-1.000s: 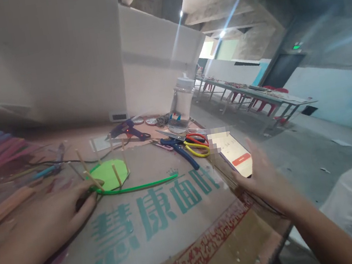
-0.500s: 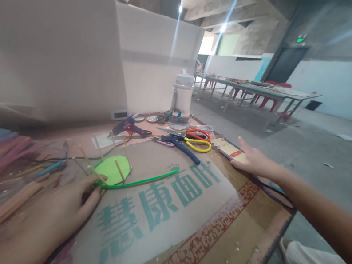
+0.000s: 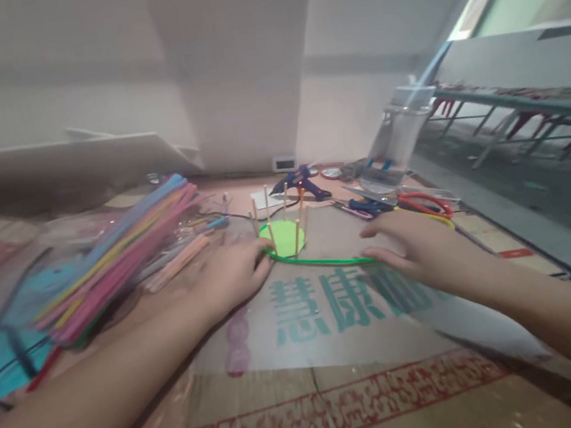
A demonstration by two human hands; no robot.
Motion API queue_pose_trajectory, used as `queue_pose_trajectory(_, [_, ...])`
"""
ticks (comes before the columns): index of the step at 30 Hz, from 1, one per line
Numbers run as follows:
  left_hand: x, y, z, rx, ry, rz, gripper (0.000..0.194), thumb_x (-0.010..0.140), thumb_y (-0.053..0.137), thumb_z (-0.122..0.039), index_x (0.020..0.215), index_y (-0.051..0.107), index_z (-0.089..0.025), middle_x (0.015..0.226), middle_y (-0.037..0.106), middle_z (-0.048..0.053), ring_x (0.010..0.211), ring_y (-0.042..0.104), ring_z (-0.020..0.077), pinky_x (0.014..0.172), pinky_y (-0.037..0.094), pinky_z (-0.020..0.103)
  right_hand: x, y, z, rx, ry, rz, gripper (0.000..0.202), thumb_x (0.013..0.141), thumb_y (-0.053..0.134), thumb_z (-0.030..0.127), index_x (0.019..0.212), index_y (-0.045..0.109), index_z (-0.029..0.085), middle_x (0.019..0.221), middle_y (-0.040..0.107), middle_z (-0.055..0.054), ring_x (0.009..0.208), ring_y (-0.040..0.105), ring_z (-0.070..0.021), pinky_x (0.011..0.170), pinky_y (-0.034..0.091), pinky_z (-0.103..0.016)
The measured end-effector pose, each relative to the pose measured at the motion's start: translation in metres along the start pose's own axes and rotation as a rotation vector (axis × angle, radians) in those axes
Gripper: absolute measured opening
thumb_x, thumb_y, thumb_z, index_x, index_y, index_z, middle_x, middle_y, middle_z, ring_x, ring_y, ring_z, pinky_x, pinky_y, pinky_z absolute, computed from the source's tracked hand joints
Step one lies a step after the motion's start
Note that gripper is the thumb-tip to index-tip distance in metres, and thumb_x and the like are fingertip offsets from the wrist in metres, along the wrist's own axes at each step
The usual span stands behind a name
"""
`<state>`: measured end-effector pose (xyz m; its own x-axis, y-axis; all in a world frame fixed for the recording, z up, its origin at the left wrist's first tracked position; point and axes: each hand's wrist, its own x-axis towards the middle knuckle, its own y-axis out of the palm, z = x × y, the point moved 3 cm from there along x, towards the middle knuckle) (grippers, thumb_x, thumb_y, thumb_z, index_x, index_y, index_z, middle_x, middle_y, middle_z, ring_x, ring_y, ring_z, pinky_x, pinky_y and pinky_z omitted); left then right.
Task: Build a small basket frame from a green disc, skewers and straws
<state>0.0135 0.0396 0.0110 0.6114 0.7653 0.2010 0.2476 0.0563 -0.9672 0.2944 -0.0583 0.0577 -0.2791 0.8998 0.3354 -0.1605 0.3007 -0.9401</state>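
From the left hand (image 3: 235, 272), its grip closed on one end, the green strip (image 3: 329, 261) extends crosswise rightward to the right hand (image 3: 424, 242) (grip parted; contact unclear).

- Left forearm (image 3: 125, 365), lower left of the frame: bare, tapering to the wrist.
- Left hand (image 3: 234, 270), centre: ungloved.
- Right forearm (image 3: 559, 314), lower right: bare, likewise tapering.
- Right hand (image 3: 422, 246), right of centre: ungloved.

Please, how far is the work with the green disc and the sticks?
The frame looks done: sticks stand around the green disc. In hand is the green strip, with the left hand by the disc end and the right hand at the other. Likely left: fixing its long part, which lies away from the sticks.
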Motion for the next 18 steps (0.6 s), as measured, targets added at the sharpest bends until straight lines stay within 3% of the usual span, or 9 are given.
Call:
queue_pose_trajectory(3, [0.000,0.002,0.001,0.002,0.010,-0.013,0.035,0.095,0.044,-0.031,0.119,0.067,-0.024,0.110,0.077,0.006,0.096,0.072,0.0261,0.079,0.052,0.034,0.036,0.026,0.032,0.099,-0.087,0.096,0.023,0.093,0.056,0.038,0.101,0.069,0.022,0.103,0.073,-0.009,0.097,0.066,-0.0256,0.086,0.051,-0.040])
queue_pose_trajectory(5, [-0.001,0.003,0.002,0.002,0.021,-0.017,0.034,0.094,0.045,-0.031,0.119,0.067,-0.024,0.108,0.077,0.007,0.095,0.073,0.0264,0.078,0.052,0.034,0.058,0.037,0.036,0.134,-0.039,0.108,0.018,0.093,0.054,0.032,0.092,0.068,0.022,0.094,0.073,-0.007,0.088,0.066,-0.0228,0.079,0.049,-0.035])
queue_pose_trajectory(11, [0.001,0.004,0.002,0.017,0.005,-0.034,0.032,0.094,0.044,-0.030,0.116,0.068,-0.025,0.101,0.078,0.008,0.089,0.073,0.0273,0.074,0.052,0.035,0.115,0.032,-0.014,0.093,0.226,-0.023,0.022,0.091,0.050,0.023,0.105,0.065,0.016,0.098,0.073,-0.011,0.084,0.065,-0.0236,0.074,0.047,-0.034])
queue_pose_trajectory(14, [0.001,0.005,0.003,0.014,0.001,-0.023,0.033,0.094,0.044,-0.030,0.117,0.068,-0.024,0.098,0.078,0.008,0.087,0.073,0.0270,0.073,0.052,0.035,0.141,0.032,-0.041,0.104,0.309,-0.003,0.027,0.088,0.057,0.023,0.112,0.066,0.014,0.107,0.073,-0.013,0.092,0.067,-0.0241,0.080,0.049,-0.033])
queue_pose_trajectory(18, [0.001,0.004,0.003,-0.034,0.002,-0.051,0.034,0.091,0.046,-0.028,0.116,0.069,-0.025,0.099,0.078,0.006,0.088,0.073,0.0268,0.073,0.051,0.034,0.174,0.051,-0.058,0.174,0.354,0.064,0.050,0.079,0.070,0.024,0.126,0.061,0.009,0.120,0.070,-0.018,0.102,0.067,-0.0264,0.088,0.050,-0.034])
